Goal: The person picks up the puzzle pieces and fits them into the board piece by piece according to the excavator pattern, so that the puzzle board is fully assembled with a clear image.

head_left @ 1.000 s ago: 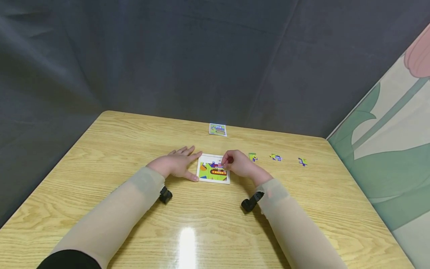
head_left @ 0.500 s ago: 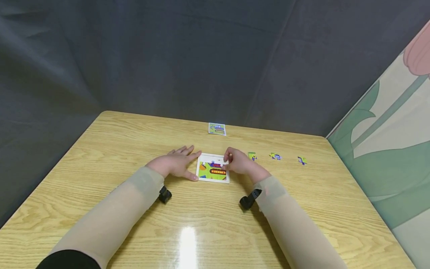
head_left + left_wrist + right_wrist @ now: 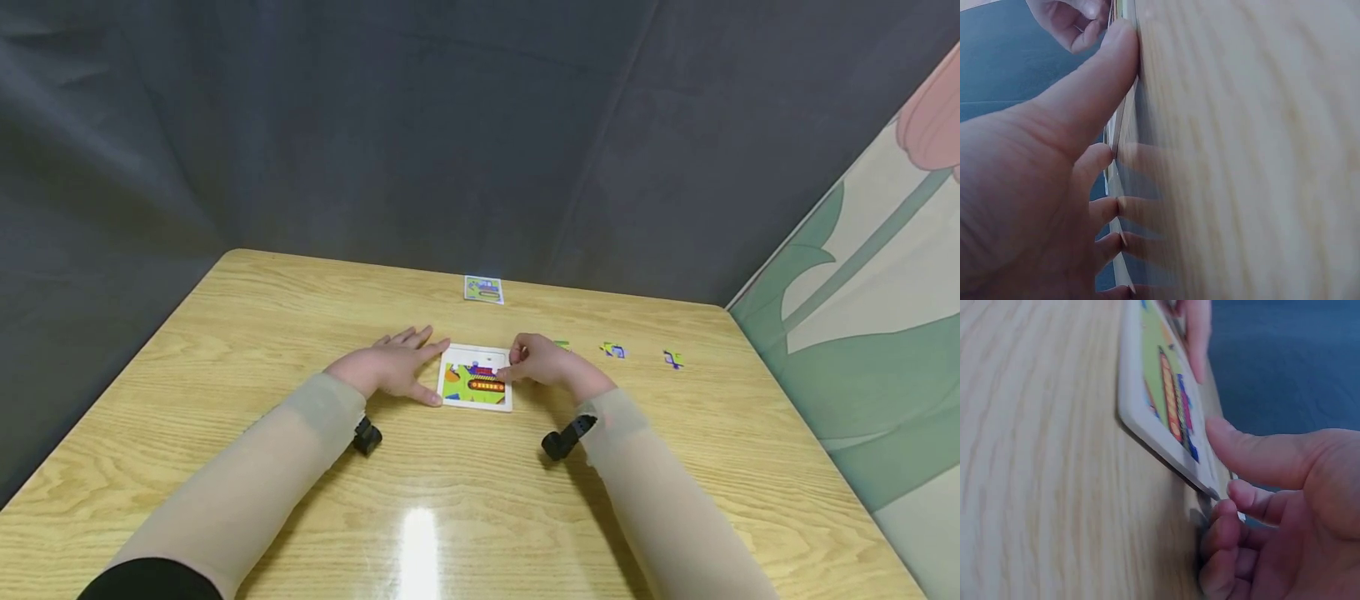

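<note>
A white puzzle tray (image 3: 477, 407) lies on the table. Its lower part is filled with a joined picture (image 3: 457, 392) of a vehicle on orange tracks against green; the upper strip is bare white. My left hand (image 3: 390, 367) is spread flat at the tray's left edge, thumb and forefinger touching the frame. At the right edge is my right hand (image 3: 542, 362). The right wrist view shows its thumb (image 3: 1254, 453) stretched over the tray corner and the other fingers loosely curled beside the edge, with nothing visible between them.
Loose puzzle pieces lie to the right: one mostly behind my right hand, a middle piece (image 3: 612, 350) and a far-right piece (image 3: 672, 359). A reference picture card (image 3: 483, 289) sits near the table's back edge, before a dark curtain (image 3: 420, 150).
My right hand has drawn back slightly to the right from the tray's upper right, uncovering more of the vehicle picture. The left hand has stayed at the left edge.
</note>
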Motion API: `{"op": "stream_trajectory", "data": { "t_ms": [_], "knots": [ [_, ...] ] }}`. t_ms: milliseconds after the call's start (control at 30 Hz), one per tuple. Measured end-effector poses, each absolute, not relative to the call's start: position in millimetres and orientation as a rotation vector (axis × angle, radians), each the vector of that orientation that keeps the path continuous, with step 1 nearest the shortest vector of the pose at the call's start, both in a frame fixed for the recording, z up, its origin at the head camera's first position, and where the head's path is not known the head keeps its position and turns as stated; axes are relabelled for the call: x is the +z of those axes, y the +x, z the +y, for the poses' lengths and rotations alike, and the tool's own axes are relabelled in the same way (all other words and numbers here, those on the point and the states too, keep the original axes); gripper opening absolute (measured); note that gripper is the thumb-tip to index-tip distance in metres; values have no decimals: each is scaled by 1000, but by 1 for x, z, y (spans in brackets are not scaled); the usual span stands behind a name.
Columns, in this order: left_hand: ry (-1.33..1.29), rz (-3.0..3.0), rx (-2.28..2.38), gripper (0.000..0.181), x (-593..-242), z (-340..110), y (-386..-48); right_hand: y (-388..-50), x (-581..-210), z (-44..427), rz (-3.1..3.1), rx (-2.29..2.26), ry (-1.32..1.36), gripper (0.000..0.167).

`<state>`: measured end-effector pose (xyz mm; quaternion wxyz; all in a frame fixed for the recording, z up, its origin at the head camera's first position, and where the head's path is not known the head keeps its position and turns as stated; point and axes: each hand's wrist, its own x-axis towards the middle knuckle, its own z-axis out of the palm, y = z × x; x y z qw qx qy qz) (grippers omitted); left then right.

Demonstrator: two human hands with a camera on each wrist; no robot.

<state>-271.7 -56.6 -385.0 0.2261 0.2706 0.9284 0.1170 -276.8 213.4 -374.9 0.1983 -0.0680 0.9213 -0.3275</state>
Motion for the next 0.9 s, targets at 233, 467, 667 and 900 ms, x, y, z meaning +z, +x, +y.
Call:
{"op": "stream_trajectory", "data": {
  "t_ms": [233,467,667,900],
  "knots": [
    [749,2569,322,104,-387,-56,-271,-286,-367,248,2757,-1077,-172,18],
    [754,2567,332,103,-385,-55,-270,-297,-365,282,2848,-867,-144,29],
    [754,2566,334,103,-384,-55,-269,-304,-375,298,2789,-849,-142,37],
    [745,2563,340,103,-384,-55,-269,-306,-380,301,2764,-881,-180,32]
  ]
}}
